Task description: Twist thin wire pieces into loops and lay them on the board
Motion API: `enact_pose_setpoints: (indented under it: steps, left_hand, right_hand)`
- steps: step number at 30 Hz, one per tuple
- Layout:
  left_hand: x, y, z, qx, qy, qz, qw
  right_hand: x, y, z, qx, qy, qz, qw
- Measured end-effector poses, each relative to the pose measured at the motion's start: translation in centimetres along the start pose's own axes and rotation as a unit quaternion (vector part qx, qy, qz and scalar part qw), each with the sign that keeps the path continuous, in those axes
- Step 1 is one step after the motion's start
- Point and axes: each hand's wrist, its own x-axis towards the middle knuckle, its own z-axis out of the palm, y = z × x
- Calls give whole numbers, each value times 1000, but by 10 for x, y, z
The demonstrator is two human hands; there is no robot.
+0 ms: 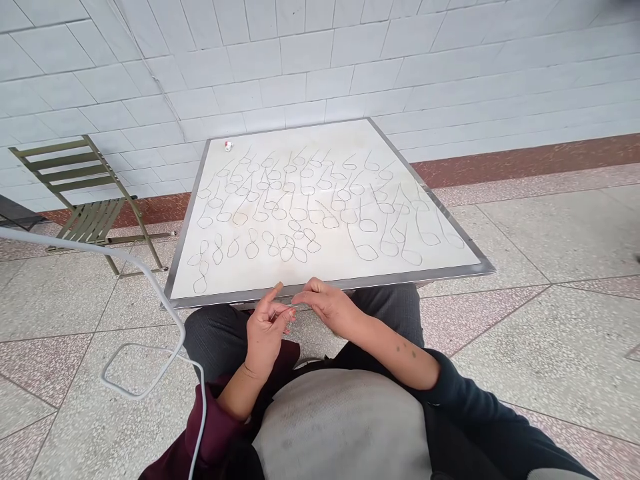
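The left hand (265, 337) and right hand (331, 308) are both pinching a thin wire (293, 307) between thumb and fingers, just off the table's (325, 264) near edge. Across that white tabletop, long-tailed wire loops (367, 259) are lying in rows, with figure-eight wires (252, 243) occupying the front left.

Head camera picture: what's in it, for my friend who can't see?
A person's left hand and right hand seem to hold a thin wire by a white table. Many thin loops lie across it; a green chair stands at left.
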Motion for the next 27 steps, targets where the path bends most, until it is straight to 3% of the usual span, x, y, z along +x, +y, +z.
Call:
enact_pose_setpoints:
  steps: [4,12,19,23,27]
  left_hand:
    - [2,-2,-1,-5,-10,-16,1000]
    - [2,0,0,-42,-26,-69,996]
    - [4,-5,-1,-73,-14,-20,997]
    - [5,-9,-2,-81,17,11,996]
    - [6,-11,-3,-83,13,17,996]
  right_hand:
    - [1,-2,-4,13,-20,11,1000]
    - [2,-3,-3,91,-28,118,988]
    - [5,-4,1,124,-4,101,987]
    - [4,0,19,197,50,144,968]
    - [3,-1,29,267,34,179,946]
